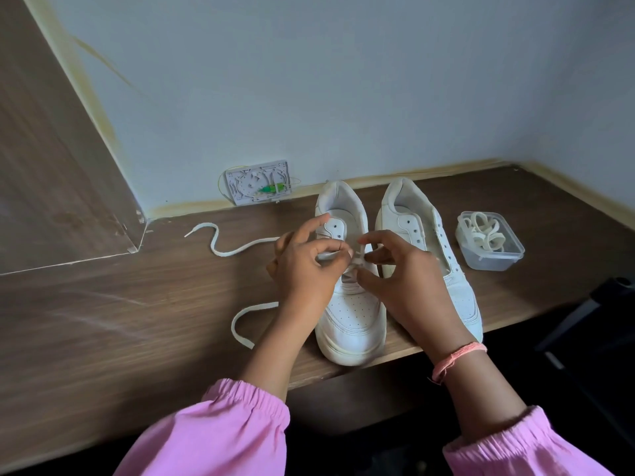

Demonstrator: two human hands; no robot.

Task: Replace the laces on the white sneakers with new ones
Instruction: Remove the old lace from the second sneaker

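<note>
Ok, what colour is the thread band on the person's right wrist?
The thread band on the right wrist is pinkish-orange, best seen in the head view.

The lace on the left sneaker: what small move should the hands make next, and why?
Probably draw the lace further through the eyelet. Both hands, left and right, pinch it over the middle of the left sneaker, the upper eyelets look empty, and long slack lies on the table. Whether it goes in or comes out I cannot tell.

Pale blue-grey wall; wood-grain desk; wood side panel left; wall plate, possibly uncovered socket.
</note>
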